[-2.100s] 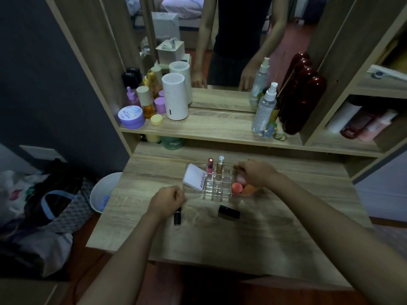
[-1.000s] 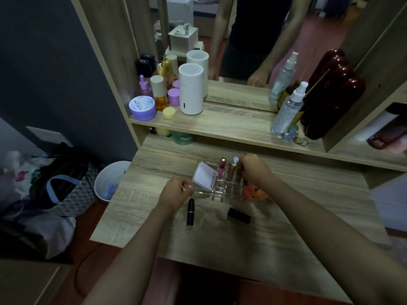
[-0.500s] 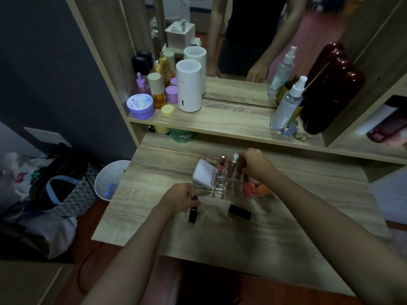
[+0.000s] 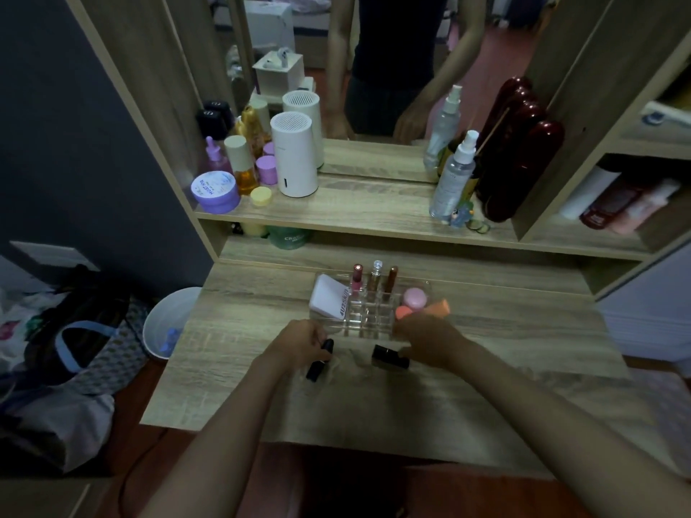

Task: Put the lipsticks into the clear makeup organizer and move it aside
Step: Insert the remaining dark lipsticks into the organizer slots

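Observation:
The clear makeup organizer (image 4: 368, 317) stands on the wooden desk (image 4: 486, 386). Three lipsticks (image 4: 374, 280) stand upright in its back slots. A white compact (image 4: 329, 300) leans in its left side, and pink and orange sponges (image 4: 418, 302) lie in its right side. My left hand (image 4: 299, 340) is closed around a black lipstick (image 4: 318, 362) that tilts on the desk in front of the organizer. My right hand (image 4: 430, 340) has its fingers on the right end of a second black lipstick (image 4: 389, 356) lying flat on the desk.
A shelf (image 4: 355, 214) above the desk holds a white cylinder (image 4: 293, 155), purple jars, bottles, a spray bottle (image 4: 452, 173) and a dark red case (image 4: 519, 158) in front of a mirror. A white bin (image 4: 168, 323) and bags sit on the floor at left.
My right hand left the organizer's back slots, where a third lipstick now stands, and came down to the flat black lipstick. My left hand closed on the other black lipstick.

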`<state>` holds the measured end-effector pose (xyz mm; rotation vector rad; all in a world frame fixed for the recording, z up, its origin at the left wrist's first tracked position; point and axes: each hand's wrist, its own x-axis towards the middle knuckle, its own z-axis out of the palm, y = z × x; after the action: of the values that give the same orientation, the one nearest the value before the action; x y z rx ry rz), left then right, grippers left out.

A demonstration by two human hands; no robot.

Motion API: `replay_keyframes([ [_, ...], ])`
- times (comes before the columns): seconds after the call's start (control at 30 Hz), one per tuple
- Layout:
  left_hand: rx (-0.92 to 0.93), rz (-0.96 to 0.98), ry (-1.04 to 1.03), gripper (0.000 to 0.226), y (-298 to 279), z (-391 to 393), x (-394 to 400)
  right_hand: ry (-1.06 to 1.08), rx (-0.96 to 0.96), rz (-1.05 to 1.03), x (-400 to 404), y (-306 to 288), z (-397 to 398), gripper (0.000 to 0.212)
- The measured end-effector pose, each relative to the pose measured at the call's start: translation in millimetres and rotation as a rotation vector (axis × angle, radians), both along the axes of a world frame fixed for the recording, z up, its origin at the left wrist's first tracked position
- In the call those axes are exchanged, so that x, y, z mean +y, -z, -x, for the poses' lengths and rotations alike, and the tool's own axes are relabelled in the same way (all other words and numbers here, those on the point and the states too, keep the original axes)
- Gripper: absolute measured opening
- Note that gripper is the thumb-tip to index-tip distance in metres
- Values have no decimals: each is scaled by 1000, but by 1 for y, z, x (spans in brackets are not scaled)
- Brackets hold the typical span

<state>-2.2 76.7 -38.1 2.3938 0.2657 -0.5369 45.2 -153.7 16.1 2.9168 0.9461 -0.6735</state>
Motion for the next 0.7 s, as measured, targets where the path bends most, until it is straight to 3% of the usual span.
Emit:
replay_keyframes([
  [0.07, -12, -10, 18, 31, -1, -1, -1, 2, 3, 62, -1, 17, 10, 34],
  [0.33, -173, 72, -28, 20, -16, -10, -8, 148, -38, -93, -4, 43, 26, 25],
  [0.7, -500, 165, -138, 21, -46, -48, -27, 293, -172, -435, 11, 1, -4, 24],
])
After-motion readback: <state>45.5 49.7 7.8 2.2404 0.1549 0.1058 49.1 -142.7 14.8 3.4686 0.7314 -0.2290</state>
